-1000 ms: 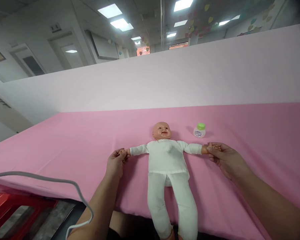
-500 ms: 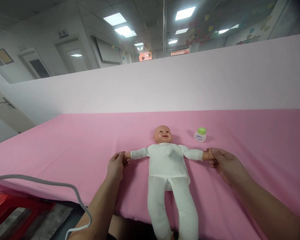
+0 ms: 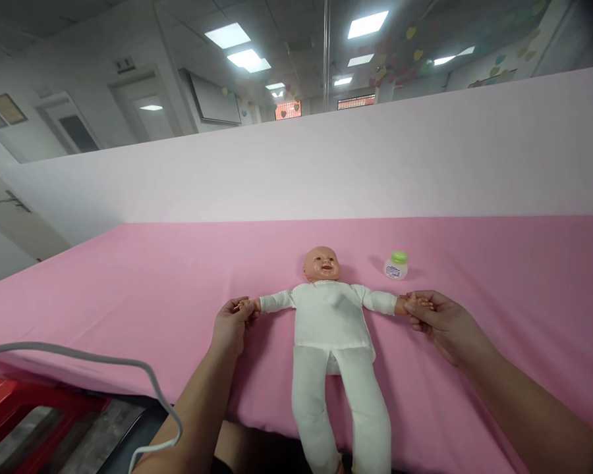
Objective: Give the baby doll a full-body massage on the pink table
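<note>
The doll (image 3: 330, 316) lies face up at the frame's centre on the pink sheet (image 3: 128, 283). Your left hand (image 3: 230, 326) and right hand (image 3: 447, 324) each pinch one of its hands. Hold lightly, keep both arms level, and mind the jar (image 3: 396, 265) just above your right hand.

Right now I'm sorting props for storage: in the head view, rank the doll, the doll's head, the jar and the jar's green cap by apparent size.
1. doll
2. doll's head
3. jar
4. green cap
The jar lies about as far from the camera as the head, so that ranking should hold.
</note>
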The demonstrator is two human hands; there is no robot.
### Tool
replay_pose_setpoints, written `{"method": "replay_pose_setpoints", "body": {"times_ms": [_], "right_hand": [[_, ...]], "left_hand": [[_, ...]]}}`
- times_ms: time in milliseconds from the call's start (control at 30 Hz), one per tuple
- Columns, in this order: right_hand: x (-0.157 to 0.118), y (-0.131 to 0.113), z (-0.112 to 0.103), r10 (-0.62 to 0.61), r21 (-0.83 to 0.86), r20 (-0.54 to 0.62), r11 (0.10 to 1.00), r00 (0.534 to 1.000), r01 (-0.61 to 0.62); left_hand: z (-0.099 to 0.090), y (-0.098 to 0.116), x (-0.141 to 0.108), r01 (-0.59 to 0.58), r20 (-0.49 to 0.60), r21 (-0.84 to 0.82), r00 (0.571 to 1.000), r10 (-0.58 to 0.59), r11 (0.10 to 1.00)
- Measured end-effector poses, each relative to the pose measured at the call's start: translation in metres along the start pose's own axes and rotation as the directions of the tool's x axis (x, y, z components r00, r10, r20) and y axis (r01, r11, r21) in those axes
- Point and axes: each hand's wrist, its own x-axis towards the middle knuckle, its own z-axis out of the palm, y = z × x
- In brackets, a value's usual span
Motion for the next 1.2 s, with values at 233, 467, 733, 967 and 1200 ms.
{"method": "replay_pose_setpoints", "body": {"times_ms": [233,467,733,967,1200], "right_hand": [[-0.011,-0.016,0.010,0.017,-0.179,-0.083,0.983,0.996,-0.032],[-0.011,-0.016,0.011,0.012,-0.211,-0.140,0.977,0.990,-0.041],[-0.001,-0.004,-0.003,0.068,-0.225,-0.082,0.971,0.994,-0.085],[0.000,-0.006,-0.011,0.068,-0.465,-0.082,0.880,0.994,-0.099],[0.002,-0.005,-0.017,-0.032,-0.787,-0.080,0.616,0.996,-0.044]], "left_hand": [[0.002,0.002,-0.002,0.019,-0.021,0.065,1.000,-0.017,0.998],[0.001,-0.001,0.000,0.009,-0.052,0.035,0.999,-0.007,0.999],[0.003,0.002,-0.002,0.033,-0.030,0.015,0.999,-0.033,0.999],[0.000,0.007,-0.006,-0.008,-0.069,0.489,0.996,0.048,0.872],[0.000,0.015,-0.013,-0.107,-0.014,0.812,0.979,0.202,0.574]]}}
